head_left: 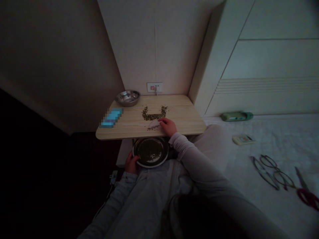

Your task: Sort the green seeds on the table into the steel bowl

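My left hand (131, 163) grips the left rim of a round metal dish (163, 159), held above my lap just under the table's front edge. Small dark green grains (149, 149), perhaps beans or seeds, lie inside it. Over the wooden table (184, 113), my right hand (168, 126) pinches a thin, pale, partly see-through sheet (154, 123) that touches the tabletop. A few grains lie by the sheet's lower edge. Behind it, a U-shaped spread of grains (152, 117) covers the middle of the table.
A steel bowl (128, 98) stands at the table's back left, with a blurred-out phone (111, 118) nearer. A wall socket (154, 87) is behind. On the bed at right lie a green bottle (236, 116), a small packet (243, 139), glasses (276, 172) and scissors (307, 197).
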`<state>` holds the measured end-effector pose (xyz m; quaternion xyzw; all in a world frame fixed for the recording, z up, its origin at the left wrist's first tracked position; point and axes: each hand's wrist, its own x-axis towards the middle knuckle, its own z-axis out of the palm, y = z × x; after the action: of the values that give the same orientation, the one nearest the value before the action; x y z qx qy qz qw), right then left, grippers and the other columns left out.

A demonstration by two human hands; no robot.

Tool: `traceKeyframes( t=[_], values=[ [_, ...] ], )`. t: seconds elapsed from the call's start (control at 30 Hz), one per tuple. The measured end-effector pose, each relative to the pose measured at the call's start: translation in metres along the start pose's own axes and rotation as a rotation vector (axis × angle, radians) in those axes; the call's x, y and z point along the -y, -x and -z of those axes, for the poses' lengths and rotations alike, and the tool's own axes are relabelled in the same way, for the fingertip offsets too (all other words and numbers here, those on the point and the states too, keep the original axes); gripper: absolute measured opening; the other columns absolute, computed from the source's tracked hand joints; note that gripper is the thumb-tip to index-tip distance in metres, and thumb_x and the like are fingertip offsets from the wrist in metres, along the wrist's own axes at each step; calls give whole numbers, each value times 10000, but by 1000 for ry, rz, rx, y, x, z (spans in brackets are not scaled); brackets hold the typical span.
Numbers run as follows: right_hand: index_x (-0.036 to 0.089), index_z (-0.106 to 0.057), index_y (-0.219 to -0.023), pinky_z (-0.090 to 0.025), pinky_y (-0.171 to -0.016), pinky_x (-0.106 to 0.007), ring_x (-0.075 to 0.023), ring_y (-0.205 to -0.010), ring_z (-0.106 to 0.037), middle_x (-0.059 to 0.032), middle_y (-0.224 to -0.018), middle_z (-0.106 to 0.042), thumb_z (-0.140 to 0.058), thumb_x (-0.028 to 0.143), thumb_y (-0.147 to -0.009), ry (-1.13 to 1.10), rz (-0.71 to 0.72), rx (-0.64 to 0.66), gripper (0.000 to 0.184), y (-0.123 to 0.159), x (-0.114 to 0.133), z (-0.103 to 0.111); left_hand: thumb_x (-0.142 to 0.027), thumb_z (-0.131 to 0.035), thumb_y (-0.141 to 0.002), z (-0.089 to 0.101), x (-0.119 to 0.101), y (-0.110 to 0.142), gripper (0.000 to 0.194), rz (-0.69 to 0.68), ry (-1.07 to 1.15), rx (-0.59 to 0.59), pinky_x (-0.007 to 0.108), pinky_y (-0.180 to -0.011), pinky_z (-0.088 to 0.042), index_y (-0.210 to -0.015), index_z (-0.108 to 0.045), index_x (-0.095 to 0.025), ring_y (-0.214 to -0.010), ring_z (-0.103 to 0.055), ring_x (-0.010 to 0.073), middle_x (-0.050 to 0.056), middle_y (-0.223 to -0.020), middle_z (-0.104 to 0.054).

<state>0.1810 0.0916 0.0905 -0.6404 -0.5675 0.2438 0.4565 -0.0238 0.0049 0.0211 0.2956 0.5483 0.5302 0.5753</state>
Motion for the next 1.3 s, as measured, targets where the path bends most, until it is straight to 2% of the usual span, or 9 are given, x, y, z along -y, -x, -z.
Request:
traceKeyframes(
  t=[0.17,0.33,0.53,0.7,0.97,1.2,1.3],
  values=[
    [173,-655,-857,-384,-649,-254,-131,-617,-484,6,-623,-568,-419,255,-667,-59,-9,-20,314,-1,-2,0,-170,-573,-477,0,0,-2,521,34,7,-16,207,-317,-282,-996,-613,-185,-376,-428,91,-50,-533,-556],
    [195,-650,-854,-381,-643,-253,-127,-606,-473,18,-604,-550,-431,262,-666,-11,-2,-25,296,-2,-2,0,-161,-575,-486,-2,-3,1,498,19,13,-10,208,-341,-298,-980,-624,-189,-423,-461,100,-40,-572,-578],
    [193,-658,-821,-386,-642,-252,-127,-623,-485,11,-630,-567,-441,245,-671,5,2,9,269,-2,-3,-1,-155,-584,-470,0,1,-2,506,18,52,-18,224,-432,-381,-973,-631,-190,-493,-513,121,-35,-590,-601],
    [190,-658,-819,-377,-612,-243,-119,-592,-470,21,-597,-551,-435,256,-671,-12,21,12,276,-2,-5,0,-145,-575,-453,-2,-3,0,484,23,43,-9,228,-427,-362,-931,-639,-189,-477,-495,117,-31,-599,-610],
    [193,-663,-811,-389,-624,-246,-120,-607,-487,20,-615,-570,-441,236,-664,-21,12,36,270,-2,-6,-1,-148,-580,-453,-4,-4,1,552,29,88,18,246,-505,-396,-1003,-613,-185,-582,-563,156,-20,-630,-625],
    [185,-661,-825,-383,-609,-249,-124,-603,-488,19,-612,-563,-441,251,-673,-12,15,48,275,-3,-8,-2,-126,-569,-473,-4,-3,1,542,55,87,-6,219,-379,-321,-1011,-610,-180,-423,-466,107,-49,-542,-578],
    [185,-655,-817,-367,-593,-243,-119,-586,-472,20,-600,-547,-442,256,-669,-9,9,57,269,-2,-6,-1,-120,-571,-479,-3,-2,0,552,44,94,4,222,-401,-350,-1026,-609,-183,-424,-468,103,-47,-551,-586]
  ],
)
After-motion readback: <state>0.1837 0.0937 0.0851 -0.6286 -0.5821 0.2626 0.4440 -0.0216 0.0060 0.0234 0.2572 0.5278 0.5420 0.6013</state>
